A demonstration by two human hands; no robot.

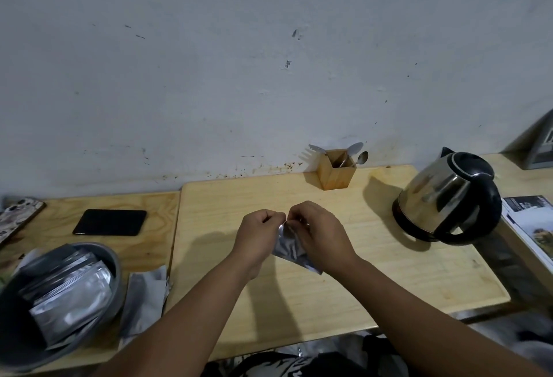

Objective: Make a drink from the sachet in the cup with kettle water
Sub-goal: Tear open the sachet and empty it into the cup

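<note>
A silver foil sachet is held above the middle of the wooden table. My left hand and my right hand both pinch its top edge, fingertips close together. A steel kettle with a black handle and lid stands at the right on the table. No cup shows anywhere in view.
A grey bowl with several foil sachets sits at the front left, with a loose sachet beside it. A black phone lies at the back left. A wooden holder with spoons stands against the wall. Printed papers lie at the far right.
</note>
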